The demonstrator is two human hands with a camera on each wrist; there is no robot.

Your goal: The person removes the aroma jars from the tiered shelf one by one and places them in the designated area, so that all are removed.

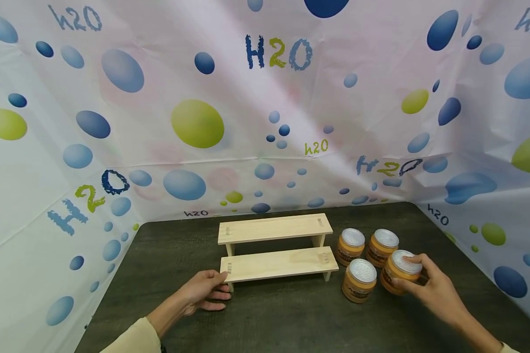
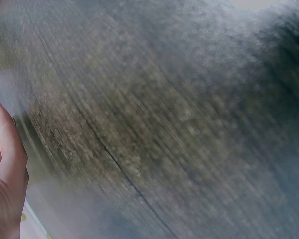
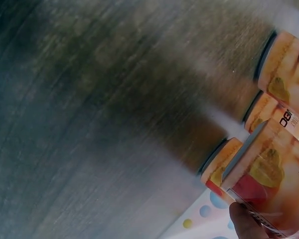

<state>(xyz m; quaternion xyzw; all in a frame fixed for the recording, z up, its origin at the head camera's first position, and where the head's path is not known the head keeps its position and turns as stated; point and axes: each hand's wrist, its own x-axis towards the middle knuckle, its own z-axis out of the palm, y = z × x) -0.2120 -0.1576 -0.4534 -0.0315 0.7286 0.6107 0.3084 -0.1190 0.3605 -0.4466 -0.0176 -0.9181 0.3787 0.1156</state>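
Observation:
A two-tier stand of pale wood (image 1: 274, 264) sits mid-table, its back tier higher than its front one. My left hand (image 1: 205, 290) holds the front tier's left corner, thumb at the top edge and fingers below by the leg. In the left wrist view only part of that hand (image 2: 7, 164) shows at the left edge. On the right, my right hand (image 1: 437, 284) grips an orange jar with a silvery lid (image 1: 399, 272), thumb and fingers on opposite sides. The right wrist view shows this jar (image 3: 274, 174) in front of the others, a fingertip (image 3: 244, 219) against it.
Three similar jars stand close by: one at the front left (image 1: 359, 282), one at the back left (image 1: 351, 247) and one at the back right (image 1: 382, 247). The dark wood-patterned table (image 1: 282, 318) meets a white sheet with blue and green spots (image 1: 247, 147) behind and at both sides.

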